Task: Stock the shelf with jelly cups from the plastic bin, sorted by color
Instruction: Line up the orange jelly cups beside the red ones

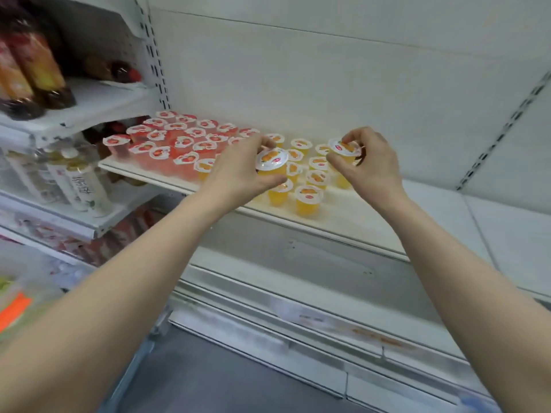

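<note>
Head view looked down on a white metal store shelf set against a pale back panel. Neighbouring white shelves to the left carried dark and pale drink bottles, too blurred to read. The plastic bin did not appear anywhere in frame.

On the main shelf, a block of red jelly cups with white foil lids filled the left part. Just beside it on the right stood a smaller cluster of orange jelly cups with the same white lids, the two colours meeting near the person's left hand.

Two bare forearms reached in from below. The left hand had its fingers curled closed around one orange jelly cup, held above the orange cluster. The right hand pinched a second orange jelly cup between fingertips and thumb, at the cluster's right edge.

The risk appeared to be crowding: the orange cups stood loosely and unevenly, so lowering either held cup into a tight gap could tip a neighbour. The front cup sat near the shelf lip and could be nudged off.
</note>
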{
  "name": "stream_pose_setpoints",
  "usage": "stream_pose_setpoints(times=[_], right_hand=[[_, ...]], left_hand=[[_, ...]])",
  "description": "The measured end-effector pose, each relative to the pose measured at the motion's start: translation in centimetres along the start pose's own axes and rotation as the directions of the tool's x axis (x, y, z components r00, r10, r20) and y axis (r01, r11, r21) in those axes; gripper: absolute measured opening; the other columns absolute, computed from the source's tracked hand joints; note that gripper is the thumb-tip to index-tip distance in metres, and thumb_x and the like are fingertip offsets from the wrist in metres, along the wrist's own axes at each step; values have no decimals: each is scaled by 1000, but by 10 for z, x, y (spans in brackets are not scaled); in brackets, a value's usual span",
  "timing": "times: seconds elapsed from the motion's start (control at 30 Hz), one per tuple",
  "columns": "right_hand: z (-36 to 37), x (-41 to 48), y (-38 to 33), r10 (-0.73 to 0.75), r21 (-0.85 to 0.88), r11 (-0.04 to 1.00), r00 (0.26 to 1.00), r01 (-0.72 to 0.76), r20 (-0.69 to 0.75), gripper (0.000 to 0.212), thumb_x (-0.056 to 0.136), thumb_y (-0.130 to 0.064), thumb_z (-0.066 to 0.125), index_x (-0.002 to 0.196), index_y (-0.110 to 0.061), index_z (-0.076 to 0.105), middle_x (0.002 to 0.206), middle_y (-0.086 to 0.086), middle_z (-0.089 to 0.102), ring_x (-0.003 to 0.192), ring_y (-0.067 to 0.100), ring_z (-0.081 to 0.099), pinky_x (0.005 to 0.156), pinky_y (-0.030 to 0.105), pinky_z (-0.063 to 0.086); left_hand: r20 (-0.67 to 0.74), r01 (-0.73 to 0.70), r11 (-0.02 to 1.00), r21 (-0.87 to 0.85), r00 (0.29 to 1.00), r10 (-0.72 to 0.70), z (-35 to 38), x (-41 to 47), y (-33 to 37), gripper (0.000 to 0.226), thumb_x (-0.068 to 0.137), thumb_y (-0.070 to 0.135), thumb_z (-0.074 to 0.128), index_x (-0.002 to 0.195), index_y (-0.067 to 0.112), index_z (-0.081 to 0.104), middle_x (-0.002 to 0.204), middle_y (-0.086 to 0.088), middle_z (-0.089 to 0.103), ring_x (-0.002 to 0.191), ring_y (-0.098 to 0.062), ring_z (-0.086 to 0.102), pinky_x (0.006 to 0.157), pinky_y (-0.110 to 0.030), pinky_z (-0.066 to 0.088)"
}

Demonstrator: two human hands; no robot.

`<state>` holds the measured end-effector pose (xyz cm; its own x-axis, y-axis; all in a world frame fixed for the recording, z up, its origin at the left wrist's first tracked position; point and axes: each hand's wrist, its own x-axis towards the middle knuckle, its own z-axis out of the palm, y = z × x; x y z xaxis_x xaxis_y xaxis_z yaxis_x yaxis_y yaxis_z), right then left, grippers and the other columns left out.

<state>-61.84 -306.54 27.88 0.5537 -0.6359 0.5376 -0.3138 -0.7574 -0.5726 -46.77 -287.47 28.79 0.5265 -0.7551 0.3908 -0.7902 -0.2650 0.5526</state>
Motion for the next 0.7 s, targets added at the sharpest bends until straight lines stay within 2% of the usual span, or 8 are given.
stream_pose_setpoints(times=[0.17,0.27,0.4,0.53,0.7], right_hand=[[-20,-6,44,91,-66,994,990,-84,110,32,75,-32,74,102,-24,59,100,1,61,89,18,56,78,32,44],[-16,-12,60,161,-93,985,963,-144,215,35,74,-30,74,103,-25,57,103,0,60,91,21,57,79,34,46],[-4,-14,71,156,-157,982,934,-109,322,32,75,-30,73,102,-24,58,101,0,57,91,23,57,75,30,39],[5,-12,79,155,-153,982,934,-110,322,31,76,-30,73,102,-21,59,101,3,60,93,24,55,74,30,35],[12,-7,86,119,-141,987,949,-81,293,29,78,-34,73,102,-21,60,98,5,60,92,25,55,74,31,35]], left_hand=[[48,4,1000,-21,999,-3,34,8,32,57,74,40,80,122,23,54,119,5,61,111,-12,56,79,-23,38],[44,0,1000,-2,999,0,44,8,42,57,74,37,79,123,22,54,119,5,62,110,-14,56,83,-26,43],[41,6,999,36,999,-7,49,8,47,58,74,36,78,124,21,54,121,3,61,111,-17,56,90,-34,46],[34,10,999,50,999,-12,50,10,45,59,74,37,78,125,21,54,125,4,60,116,-15,55,93,-34,45],[18,3,998,60,1000,-4,52,13,44,58,73,40,79,123,20,55,121,3,61,112,-16,56,92,-37,46]])
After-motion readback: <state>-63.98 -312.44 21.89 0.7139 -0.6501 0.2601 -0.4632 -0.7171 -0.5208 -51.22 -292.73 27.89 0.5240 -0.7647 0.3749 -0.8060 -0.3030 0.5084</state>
